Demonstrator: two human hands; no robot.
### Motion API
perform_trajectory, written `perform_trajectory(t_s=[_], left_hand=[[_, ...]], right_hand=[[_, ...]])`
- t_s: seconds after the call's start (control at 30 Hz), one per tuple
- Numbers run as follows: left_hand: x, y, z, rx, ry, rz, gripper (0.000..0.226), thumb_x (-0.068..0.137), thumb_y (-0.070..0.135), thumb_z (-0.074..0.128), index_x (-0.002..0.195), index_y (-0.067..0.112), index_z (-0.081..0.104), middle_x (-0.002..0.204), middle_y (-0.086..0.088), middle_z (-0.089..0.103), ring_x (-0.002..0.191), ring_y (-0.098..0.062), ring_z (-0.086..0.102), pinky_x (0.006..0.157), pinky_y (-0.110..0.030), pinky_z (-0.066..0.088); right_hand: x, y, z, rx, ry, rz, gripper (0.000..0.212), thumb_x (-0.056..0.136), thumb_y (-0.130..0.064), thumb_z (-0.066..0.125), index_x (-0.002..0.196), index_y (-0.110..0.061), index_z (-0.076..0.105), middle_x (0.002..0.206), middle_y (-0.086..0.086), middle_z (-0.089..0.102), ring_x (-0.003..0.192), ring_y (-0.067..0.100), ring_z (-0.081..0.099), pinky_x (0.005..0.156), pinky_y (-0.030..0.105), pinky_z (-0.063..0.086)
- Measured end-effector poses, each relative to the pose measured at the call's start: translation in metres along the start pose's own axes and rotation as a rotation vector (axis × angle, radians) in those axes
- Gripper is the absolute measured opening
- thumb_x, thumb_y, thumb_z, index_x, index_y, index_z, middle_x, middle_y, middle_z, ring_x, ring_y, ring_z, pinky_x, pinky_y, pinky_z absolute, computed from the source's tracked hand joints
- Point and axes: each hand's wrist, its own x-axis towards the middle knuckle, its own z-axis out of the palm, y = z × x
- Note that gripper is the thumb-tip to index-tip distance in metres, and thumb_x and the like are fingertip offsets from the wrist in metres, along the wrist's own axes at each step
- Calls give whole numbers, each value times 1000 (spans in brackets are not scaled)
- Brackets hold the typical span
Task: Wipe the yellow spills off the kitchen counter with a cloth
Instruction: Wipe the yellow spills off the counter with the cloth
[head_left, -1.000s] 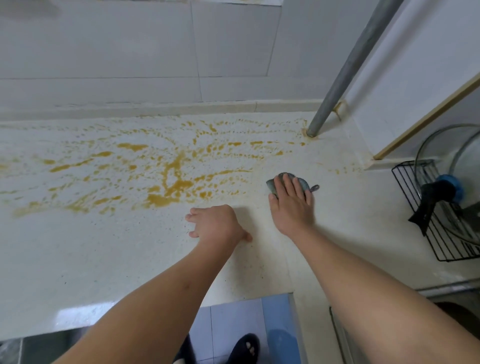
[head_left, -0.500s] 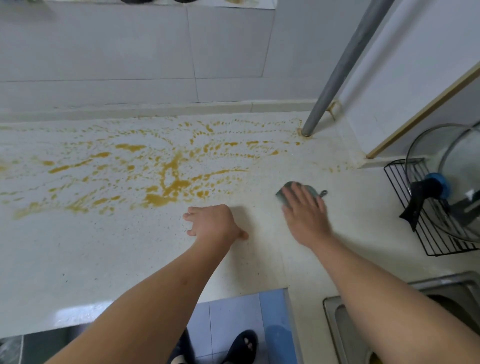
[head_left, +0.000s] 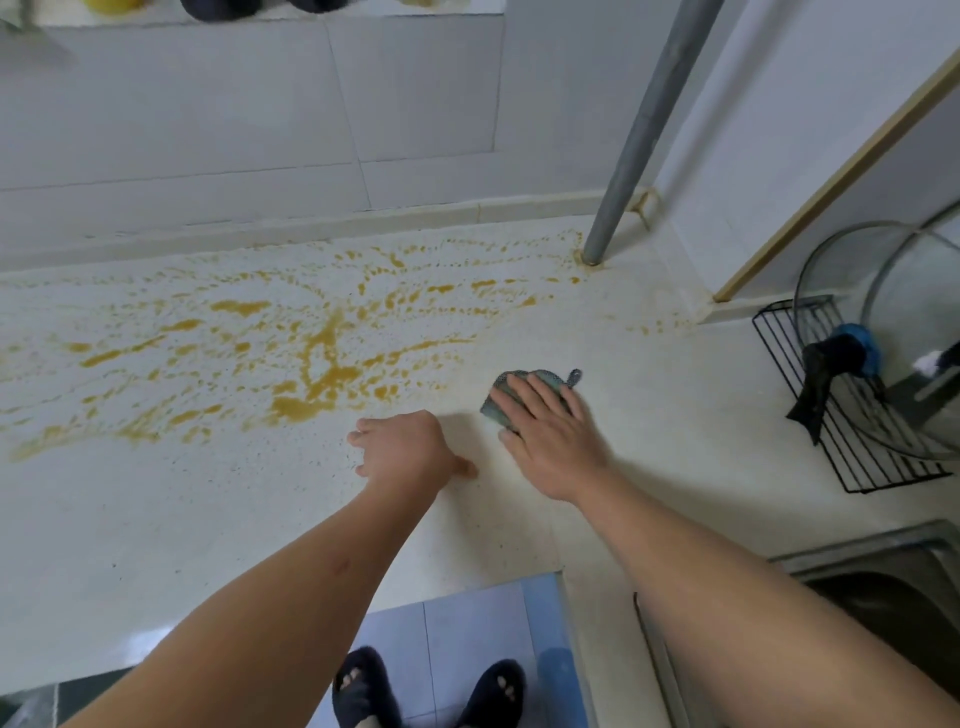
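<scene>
Grey cloth (head_left: 524, 392) at centre-right lies pinned under the right hand (head_left: 550, 441), grip flat with fingers straight; left hand (head_left: 402, 449) rests loosely curled on the worktop (head_left: 156, 519), holding nothing.

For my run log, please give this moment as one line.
right hand: flat on cloth | left hand: on counter | yellow spills: unwiped, left of cloth

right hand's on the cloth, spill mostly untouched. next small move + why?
Probably sweep the right hand, pressing flat on the cloth, leftward into the thick yellow spills. The cloth sits on counter just right of the nearest puddles, which still look unwiped. The left hand rests braced on the counter below the spill, out of that path.
</scene>
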Motion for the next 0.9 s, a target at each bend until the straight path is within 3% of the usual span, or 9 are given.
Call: perform_trajectory(t_s=[0.13,0.23,0.3,0.37,0.43,0.5,0.67,0.77,0.9], left_hand=[[-1,2,4,4,14,-37,96,48,69,94,117,8,67,149,-43,35,144,-57,27,100,-63,49],[4,3,8,42,33,-46,97,39,76,91,107,10,70,134,-37,55,136,-55,37,100,-63,47],[4,3,6,50,46,-34,94,35,82,86,98,14,69,118,-27,65,123,-50,48,97,-58,48],[-5,2,1,124,70,21,88,38,90,79,88,18,66,97,-13,69,107,-40,56,92,-50,51],[-13,2,-7,232,68,93,80,51,93,71,81,20,64,82,-3,69,94,-32,63,89,-44,55],[-23,7,-18,377,63,167,70,66,90,66,80,21,64,78,2,66,82,-26,67,82,-39,58],[-38,56,-30,519,178,402,14,90,34,66,88,20,66,74,3,57,67,-19,58,52,-26,35],[-32,91,-31,435,200,540,21,94,35,63,89,15,59,77,0,56,72,-23,58,58,-28,40],[-8,128,-30,290,116,670,53,87,49,76,124,14,59,120,-7,62,102,-25,61,81,-36,52]], right_hand=[[-16,75,-7,20,22,363,62,102,-58,17,161,-38,20,171,-8,14,157,16,9,126,46,11],[-1,71,-12,105,15,570,61,103,-56,17,162,-37,13,172,-6,4,158,19,0,126,49,4],[10,33,-11,120,30,492,62,103,-55,21,162,-36,14,172,-7,5,158,19,1,125,51,3],[5,-3,-6,122,14,289,63,103,-55,24,162,-36,15,172,-7,6,158,19,1,125,51,2],[-14,-11,-3,116,-49,155,63,103,-55,22,163,-37,11,172,-9,3,158,17,-3,126,49,-2],[-32,13,-3,119,-50,147,63,104,-55,19,163,-38,8,172,-11,0,158,14,-5,126,47,-3],[-82,104,-1,112,24,425,63,106,-55,17,164,-36,3,173,-8,-5,158,15,-10,127,46,-3],[-91,143,-3,147,14,554,64,105,-56,14,163,-37,-3,172,-8,-11,157,14,-13,127,46,-5],[-65,163,-7,166,23,662,63,106,-54,15,163,-36,-3,172,-7,-11,157,15,-12,127,47,-5]])
